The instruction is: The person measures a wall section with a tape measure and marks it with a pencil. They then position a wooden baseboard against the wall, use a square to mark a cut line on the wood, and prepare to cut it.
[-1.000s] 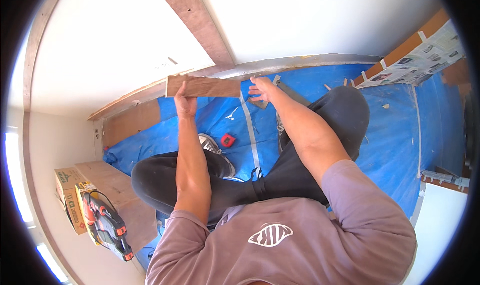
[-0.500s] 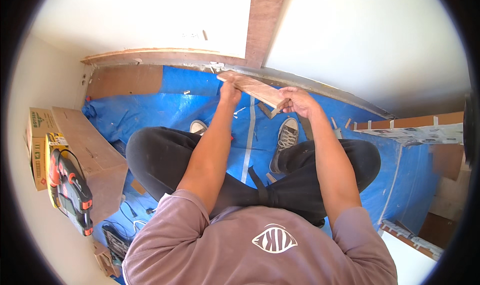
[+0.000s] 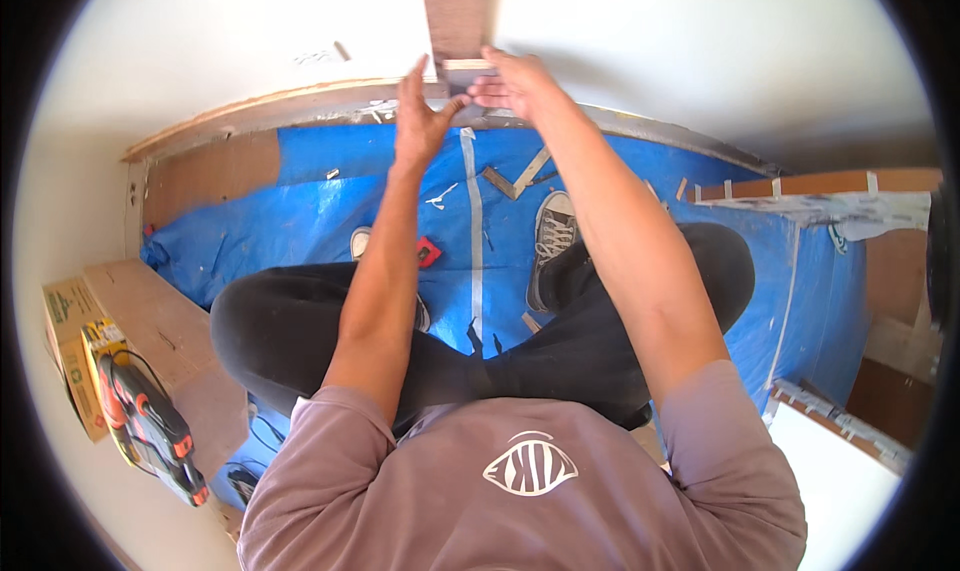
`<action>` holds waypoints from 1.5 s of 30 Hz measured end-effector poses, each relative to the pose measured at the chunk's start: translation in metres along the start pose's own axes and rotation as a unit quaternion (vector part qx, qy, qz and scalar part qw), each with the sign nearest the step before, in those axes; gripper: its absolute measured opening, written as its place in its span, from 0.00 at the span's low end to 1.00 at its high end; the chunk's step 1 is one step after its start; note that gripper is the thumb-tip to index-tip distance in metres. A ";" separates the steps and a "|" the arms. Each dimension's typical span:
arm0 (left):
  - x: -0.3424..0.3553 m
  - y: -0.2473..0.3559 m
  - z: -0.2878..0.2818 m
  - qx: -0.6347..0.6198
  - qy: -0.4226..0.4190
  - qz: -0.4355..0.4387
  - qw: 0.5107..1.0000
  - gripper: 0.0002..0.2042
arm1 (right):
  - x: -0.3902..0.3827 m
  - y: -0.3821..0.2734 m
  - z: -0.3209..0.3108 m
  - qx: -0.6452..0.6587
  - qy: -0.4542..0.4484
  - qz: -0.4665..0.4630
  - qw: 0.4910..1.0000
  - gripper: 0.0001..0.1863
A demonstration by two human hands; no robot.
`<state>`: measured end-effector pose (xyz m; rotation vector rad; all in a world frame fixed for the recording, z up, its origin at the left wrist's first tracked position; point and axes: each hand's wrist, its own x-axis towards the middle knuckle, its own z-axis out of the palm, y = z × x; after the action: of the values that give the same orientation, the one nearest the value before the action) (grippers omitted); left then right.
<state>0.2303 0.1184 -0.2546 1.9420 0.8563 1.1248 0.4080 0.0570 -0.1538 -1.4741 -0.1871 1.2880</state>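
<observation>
A short wooden board (image 3: 468,65) stands at the wall base, in front of the vertical wood strip (image 3: 458,13). Its pale upper edge shows between my hands; its lower part is partly hidden by fingers. My left hand (image 3: 424,123) is at the board's left side, fingers stretched upward and thumb pointing across toward it. From the right, my right hand (image 3: 518,83) holds the board's side, with one digit up by the top edge and the others across its front. Whether the board touches the strip, I cannot tell.
Blue sheeting (image 3: 400,201) covers the floor, with a red tape measure (image 3: 428,252) near my left foot and an angled wood scrap (image 3: 518,183) beyond my right shoe. A red-and-black power tool (image 3: 150,421) lies on boxes at left. A taped panel (image 3: 820,193) juts out at right.
Both hands have moved forward and left to the wall. The board, earlier held slanting above the sheeting, now stands in front of the strip. My left fingers have straightened.
</observation>
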 end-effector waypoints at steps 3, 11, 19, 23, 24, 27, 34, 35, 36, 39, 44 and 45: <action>0.028 0.041 -0.002 0.085 0.030 0.020 0.996 0.42 | 0.002 -0.001 0.006 -0.049 -0.097 0.002 0.994 0.33; 0.043 0.059 0.024 0.167 -0.022 0.030 0.985 0.25 | 0.058 0.111 -0.097 -0.052 0.166 0.085 0.981 0.28; 0.052 0.048 -0.005 0.159 -0.032 0.070 0.984 0.20 | 0.048 0.262 -0.140 -0.309 0.265 0.121 0.905 0.30; 0.049 0.040 -0.007 0.132 -0.040 0.058 0.989 0.19 | 0.047 0.251 -0.135 -0.275 0.260 0.111 0.919 0.33; 0.048 0.038 -0.009 0.121 -0.044 0.049 0.990 0.19 | 0.047 0.246 -0.134 -0.272 0.273 0.115 0.916 0.32; 0.048 0.033 -0.010 0.125 -0.041 0.048 0.990 0.21 | 0.049 0.236 -0.131 -0.221 0.304 0.124 0.919 0.30; 0.029 0.030 0.015 0.118 0.031 -0.017 0.992 0.36 | 0.058 0.224 -0.113 -0.167 0.338 0.129 0.917 0.25; 0.026 0.028 0.023 0.107 0.058 -0.041 0.992 0.41 | 0.058 0.223 -0.110 -0.152 0.348 0.135 0.915 0.25; 0.026 0.025 0.028 0.107 0.060 -0.069 0.990 0.45 | 0.058 0.222 -0.109 -0.137 0.351 0.146 0.915 0.25; 0.024 0.014 0.047 0.072 0.063 -0.140 0.986 0.56 | 0.056 0.225 -0.109 -0.169 0.359 0.121 0.910 0.23; 0.017 -0.002 0.055 0.088 0.036 -0.047 0.994 0.55 | 0.052 0.235 -0.131 -0.266 0.354 0.050 0.895 0.22; 0.018 -0.005 0.057 0.128 0.043 -0.022 0.991 0.56 | 0.052 0.235 -0.138 -0.280 0.349 0.030 0.894 0.21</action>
<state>0.2876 0.1210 -0.2718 2.0801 1.1320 1.1256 0.4156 -0.0774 -0.3964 -2.3649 -0.0302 0.6901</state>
